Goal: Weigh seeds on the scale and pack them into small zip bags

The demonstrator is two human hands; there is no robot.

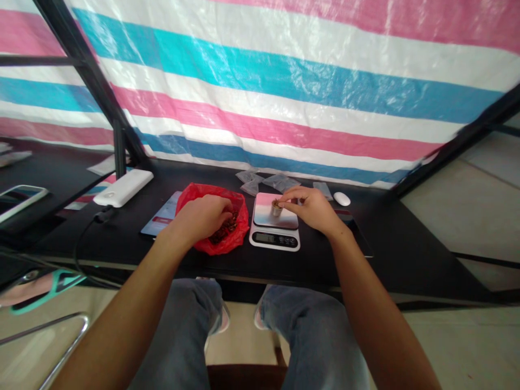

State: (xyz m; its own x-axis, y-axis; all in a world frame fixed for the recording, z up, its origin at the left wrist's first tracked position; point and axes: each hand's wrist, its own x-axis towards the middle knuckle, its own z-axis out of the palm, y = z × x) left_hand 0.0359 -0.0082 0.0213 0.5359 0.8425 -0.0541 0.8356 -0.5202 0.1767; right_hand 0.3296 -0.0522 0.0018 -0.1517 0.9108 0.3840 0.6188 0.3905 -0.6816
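My left hand (211, 214) reaches into an open red plastic bag (240, 230). Its fingers are curled down at the small dark reddish-brown dried pieces (228, 226) inside, and what they hold is hidden. A white kitchen scale (252, 245) with a shiny top plate stands to the right of the bag; its display is lit but too small to read. On that plate is a small cup (277, 211) filled with brownish bits. My right hand (306, 205) is at the cup's rim, thumb and fingertips pinched together over its right side.
Several clear plastic packets (280, 182) lie behind the scale. A white mouse (342, 199) sits at the right, and a dark flat tablet-like object (357, 233) lies under my right forearm. At the left are a white power bank-like block (124, 188) and a phone (20, 200). Striped sheeting (260, 86) hangs behind.
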